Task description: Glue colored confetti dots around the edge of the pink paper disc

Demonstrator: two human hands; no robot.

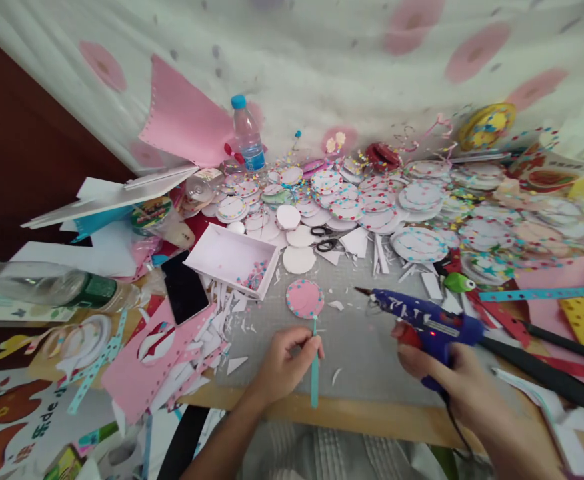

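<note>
Table point(352, 416), disc point(305, 298) (pink) beyond left hand point(289, 363)

A wooden counter point(382, 417) carries a grey mat point(367, 360), strewn with white paper scraps point(237, 365). On the mat lie a pink disc point(302, 297) edged with blue dots, plain white discs point(299, 260), black-handled scissors point(327, 245) and a shallow white tray point(219, 257) with small beads gathered in one corner. Dotted paper discs point(345, 200) crowd the back, near an upright blue-capped bottle point(248, 137). Left of the tray are a black phone point(185, 288) and pink dotted sheets point(135, 373); a blue dotted strip point(537, 294) lies at the right
</note>
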